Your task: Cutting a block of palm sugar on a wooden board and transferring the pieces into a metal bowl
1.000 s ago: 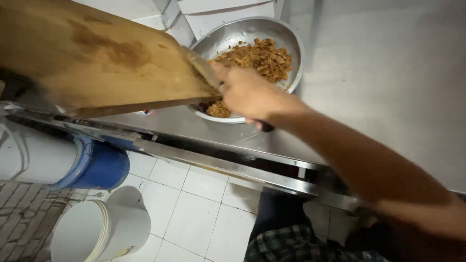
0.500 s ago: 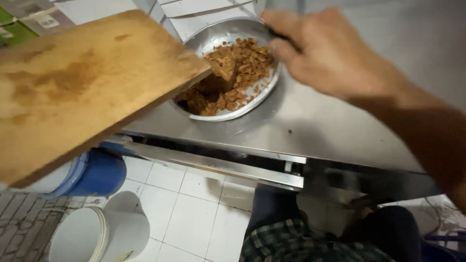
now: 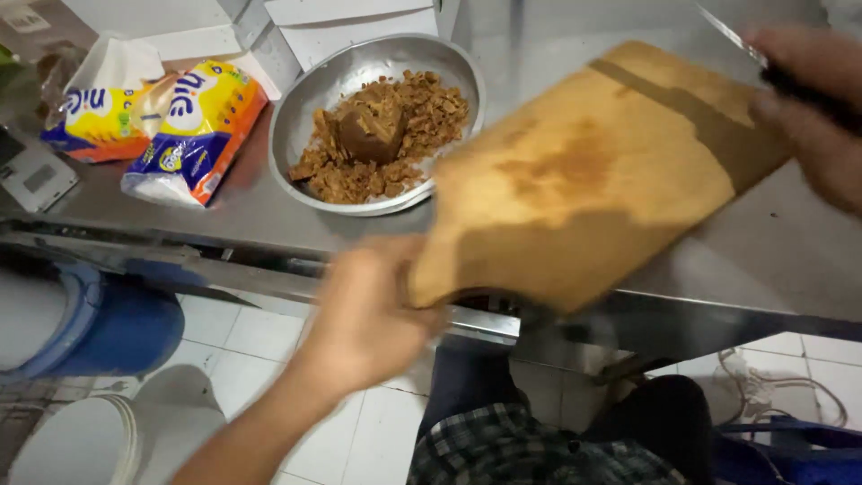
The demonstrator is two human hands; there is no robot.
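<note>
L hand (image 3: 364, 314) is clamped on the near-left corner of the wooden cutting board (image 3: 584, 180), fingers wrapped at the edge; hand is motion-blurred. Board is tilted, sits w/ most of its face over the steel counter (image 3: 233, 216), and its near corner overhangs the counter edge. Board surface shows a brown stain approx. at centre and a darker band toward 1 o'clock. R hand (image 3: 813, 108) is at 2 o'clock from the board, fingers closed around a dark knife handle (image 3: 808, 90); blade (image 3: 727, 31) points toward 11 o'clock, just above the board's far corner. Steel bowl (image 3: 305, 108) lies at 10 o'clock from the board, rim touching or just beside the board's left edge; cannot tell which. Bowl holds brown chopped bits (image 3: 422, 108) plus one larger brown lump (image 3: 373, 135). Two yellow-blue-white packets (image 3: 193, 130) lie at 9 o'clock from the bowl. Below counter, at 8 o'clock: blue barrel (image 3: 126, 328) and white bucket (image 3: 81, 440) on tile floor.
</note>
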